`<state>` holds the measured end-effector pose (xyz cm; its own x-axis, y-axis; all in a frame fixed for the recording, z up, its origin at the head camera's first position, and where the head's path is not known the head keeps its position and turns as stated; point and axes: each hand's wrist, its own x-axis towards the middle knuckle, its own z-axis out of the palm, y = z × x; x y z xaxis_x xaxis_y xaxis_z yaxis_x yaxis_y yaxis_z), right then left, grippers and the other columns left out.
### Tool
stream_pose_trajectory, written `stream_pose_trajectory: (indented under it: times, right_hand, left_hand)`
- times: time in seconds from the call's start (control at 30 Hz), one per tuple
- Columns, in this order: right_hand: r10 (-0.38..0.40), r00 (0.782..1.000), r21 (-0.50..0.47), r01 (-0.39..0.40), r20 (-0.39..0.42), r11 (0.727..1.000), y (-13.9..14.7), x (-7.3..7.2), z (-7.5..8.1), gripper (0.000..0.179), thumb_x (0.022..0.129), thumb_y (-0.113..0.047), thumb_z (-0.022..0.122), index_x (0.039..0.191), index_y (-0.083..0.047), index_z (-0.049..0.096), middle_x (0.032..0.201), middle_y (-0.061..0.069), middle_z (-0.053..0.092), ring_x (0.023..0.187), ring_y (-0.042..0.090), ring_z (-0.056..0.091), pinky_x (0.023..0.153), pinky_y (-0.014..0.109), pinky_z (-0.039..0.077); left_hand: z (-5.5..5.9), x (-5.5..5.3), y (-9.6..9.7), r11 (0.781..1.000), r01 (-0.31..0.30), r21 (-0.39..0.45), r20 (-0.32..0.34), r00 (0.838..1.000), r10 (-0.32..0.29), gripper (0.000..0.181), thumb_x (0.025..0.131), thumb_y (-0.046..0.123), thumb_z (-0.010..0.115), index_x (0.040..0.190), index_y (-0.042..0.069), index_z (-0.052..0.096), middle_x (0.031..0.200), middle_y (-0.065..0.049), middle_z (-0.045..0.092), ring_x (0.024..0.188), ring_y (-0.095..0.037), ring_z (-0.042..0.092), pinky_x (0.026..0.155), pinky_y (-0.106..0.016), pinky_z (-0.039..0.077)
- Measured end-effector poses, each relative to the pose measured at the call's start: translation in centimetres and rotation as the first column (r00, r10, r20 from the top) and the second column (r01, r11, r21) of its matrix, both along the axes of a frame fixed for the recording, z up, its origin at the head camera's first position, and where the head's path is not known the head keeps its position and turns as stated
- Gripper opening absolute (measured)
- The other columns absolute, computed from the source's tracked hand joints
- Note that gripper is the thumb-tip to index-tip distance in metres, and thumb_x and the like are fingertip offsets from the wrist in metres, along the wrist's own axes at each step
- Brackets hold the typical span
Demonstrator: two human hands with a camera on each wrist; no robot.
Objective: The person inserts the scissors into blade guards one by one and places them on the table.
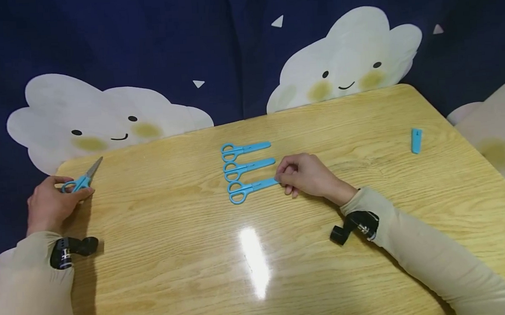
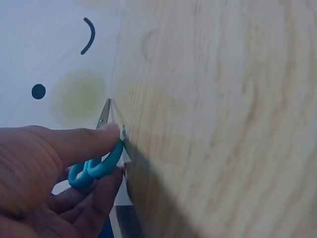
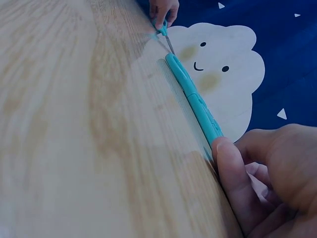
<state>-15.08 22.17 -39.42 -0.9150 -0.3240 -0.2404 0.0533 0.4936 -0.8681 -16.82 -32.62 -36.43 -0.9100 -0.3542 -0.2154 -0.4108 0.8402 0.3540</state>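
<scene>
At the table's left edge my left hand (image 1: 53,204) grips a pair of scissors (image 1: 82,182) by its blue handles, the bare metal blades pointing away and to the right. In the left wrist view the thumb lies over the blue handles (image 2: 96,168). My right hand (image 1: 306,175) pinches the covered tip of the nearest sheathed scissors (image 1: 254,186), which lie on the table with handles to the left. Two more blue sheathed scissors, a middle pair (image 1: 248,167) and a far pair (image 1: 245,149), lie in a column just beyond them, pointing the same way.
A loose blue blade cover (image 1: 416,141) lies on the wooden table (image 1: 176,255) at the far right. Behind the table hangs a dark blue curtain (image 1: 154,35) with smiling clouds. A light reflection shines on the tabletop near the middle.
</scene>
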Motion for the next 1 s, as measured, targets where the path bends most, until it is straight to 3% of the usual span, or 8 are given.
stream_pose_trajectory:
  times: [0.27,0.4,0.5,0.6,0.73,0.8,0.93,1.0]
  right_hand:
    - [0.019,1.000,-0.007,-0.019,-0.001,1.000,-0.1,0.0,0.0,0.011,0.092,-0.025,0.067,0.093,-0.014,0.068,0.072,0.009,0.068,0.060,0.024,0.068,0.055,0.037,0.060]
    - [0.023,1.000,-0.011,-0.023,-0.004,1.000,-0.1,0.0,0.0,0.010,0.092,-0.025,0.067,0.093,-0.014,0.068,0.072,0.010,0.068,0.060,0.024,0.068,0.055,0.037,0.060]
    - [0.025,1.000,-0.011,-0.025,-0.007,1.000,-0.1,0.0,-0.1,0.010,0.092,-0.025,0.067,0.093,-0.015,0.068,0.072,0.010,0.068,0.060,0.024,0.068,0.055,0.037,0.060]
    - [0.027,1.000,-0.012,-0.027,-0.006,1.000,0.0,0.0,-0.2,0.010,0.092,-0.024,0.067,0.093,-0.014,0.068,0.071,0.010,0.067,0.060,0.024,0.068,0.055,0.038,0.060]
    - [0.030,1.000,-0.009,-0.030,-0.008,0.999,0.1,0.0,-0.2,0.010,0.091,-0.024,0.068,0.093,-0.014,0.069,0.072,0.010,0.068,0.060,0.024,0.068,0.055,0.038,0.060]
    - [0.033,0.999,-0.009,-0.033,-0.010,0.999,0.1,0.0,-0.2,0.010,0.091,-0.024,0.068,0.094,-0.014,0.069,0.072,0.010,0.068,0.060,0.024,0.068,0.055,0.038,0.060]
    - [0.033,0.999,-0.009,-0.033,-0.015,0.999,0.3,-0.1,-0.2,0.009,0.091,-0.024,0.067,0.094,-0.015,0.069,0.071,0.010,0.068,0.060,0.024,0.068,0.055,0.038,0.060]
    - [0.030,0.999,-0.012,-0.030,-0.017,0.999,0.3,-0.1,-0.2,0.010,0.091,-0.024,0.066,0.094,-0.015,0.069,0.071,0.010,0.068,0.060,0.024,0.068,0.056,0.038,0.060]
  left_hand:
    - [0.2,0.6,0.5,1.000,-0.007,-0.004,-0.056,0.998,0.007,0.068,0.090,0.046,0.063,0.136,-0.002,0.048,0.126,-0.032,0.053,0.116,-0.049,0.044,0.075,-0.039,0.038]
    - [0.5,0.9,1.0,0.997,-0.075,0.030,-0.061,0.995,0.077,0.070,0.089,0.049,0.063,0.136,-0.002,0.051,0.123,-0.026,0.057,0.109,-0.038,0.048,0.070,-0.025,0.033]
    - [0.9,1.1,1.2,0.984,-0.162,0.080,-0.050,0.985,0.166,0.071,0.088,0.051,0.063,0.138,0.002,0.052,0.094,0.003,0.065,0.092,-0.013,0.052,0.067,-0.018,0.035]
    - [1.2,1.3,1.3,0.965,-0.214,0.153,-0.047,0.973,0.224,0.069,0.089,0.050,0.063,0.140,0.004,0.051,0.063,0.034,0.048,0.068,0.014,0.047,0.062,-0.008,0.036]
    - [1.6,1.5,1.5,0.936,-0.243,0.254,-0.041,0.964,0.262,0.068,0.089,0.046,0.066,0.140,0.005,0.051,0.050,0.041,0.042,0.055,0.023,0.047,0.057,-0.001,0.038]
    - [1.8,1.5,1.7,0.907,-0.264,0.329,-0.042,0.955,0.293,0.060,0.087,0.042,0.069,0.135,0.008,0.057,0.052,0.039,0.046,0.054,0.020,0.052,0.055,-0.002,0.044]
    - [2.1,1.6,2.2,0.790,-0.277,0.547,-0.074,0.924,0.374,0.024,0.081,0.030,0.078,0.099,0.020,0.066,0.055,0.029,0.059,0.053,0.008,0.063,0.055,-0.009,0.054]
    - [2.3,1.7,2.6,0.728,-0.259,0.635,-0.090,0.911,0.403,0.021,0.078,0.025,0.081,0.084,0.022,0.061,0.058,0.024,0.064,0.054,0.004,0.066,0.056,-0.012,0.056]
